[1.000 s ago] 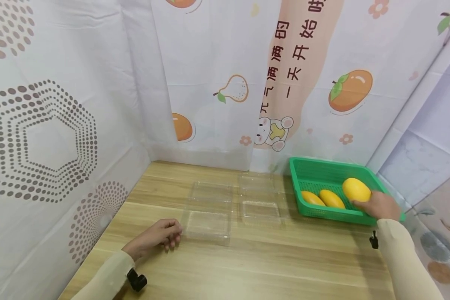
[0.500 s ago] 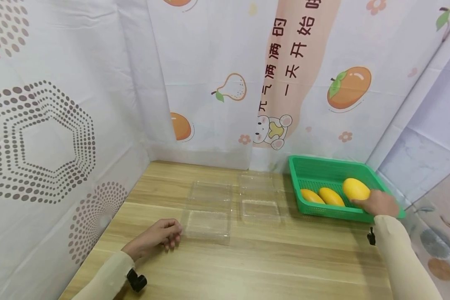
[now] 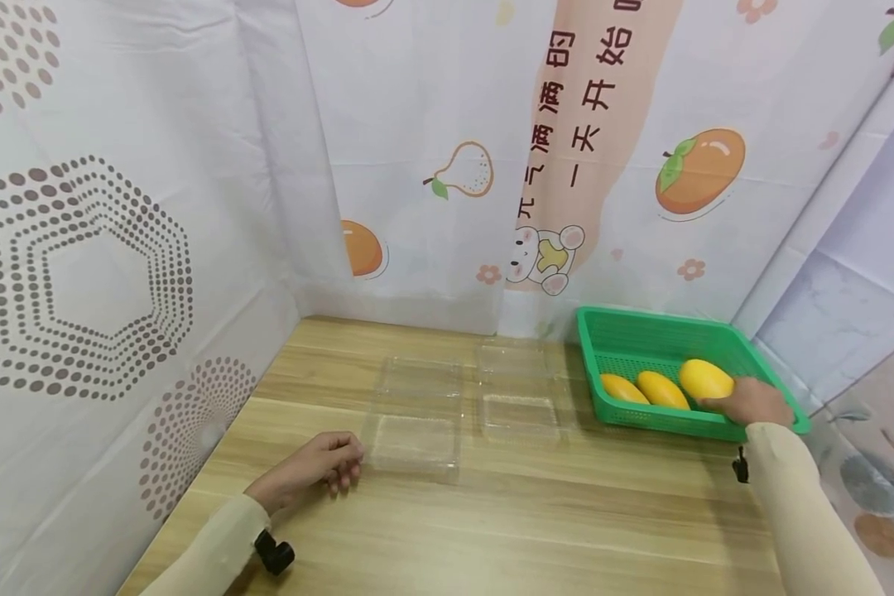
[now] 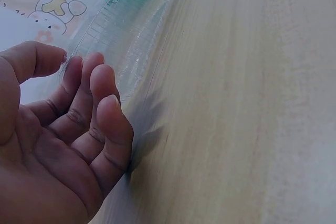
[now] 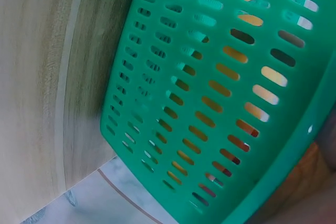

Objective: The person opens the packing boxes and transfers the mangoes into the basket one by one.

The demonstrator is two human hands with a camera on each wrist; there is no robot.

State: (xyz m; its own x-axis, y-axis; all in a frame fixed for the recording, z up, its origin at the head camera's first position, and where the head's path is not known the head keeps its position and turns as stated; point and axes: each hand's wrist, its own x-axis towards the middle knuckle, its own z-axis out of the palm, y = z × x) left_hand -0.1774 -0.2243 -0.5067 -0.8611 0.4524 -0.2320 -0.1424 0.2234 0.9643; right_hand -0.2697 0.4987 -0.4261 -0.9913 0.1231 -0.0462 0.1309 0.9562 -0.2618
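Observation:
My left hand (image 3: 309,470) rests on the table at the left edge of the nearer clear plastic box (image 3: 415,443). In the left wrist view, the thumb and forefinger of the left hand (image 4: 73,124) meet at the box's thin rim, the other fingers curling loosely. At the right, my right hand (image 3: 756,403) grips a yellow mango (image 3: 704,379) inside the green basket (image 3: 663,425); its far fingers are hidden behind the fruit. Two more mangoes (image 3: 661,390) lie to its left. The right wrist view mostly shows the basket's slotted wall (image 5: 173,93), yellow showing through.
A second clear plastic box (image 3: 520,414) stands between the nearer box and the basket. Both boxes show two sections, front and back. Printed cloth (image 3: 417,99) hangs behind the wooden table (image 3: 492,530), with more cloth at both sides.
The mango in my right hand has sunk slightly lower into the basket, closer to the other two. My left hand has stayed in place. The head view has shifted a little.

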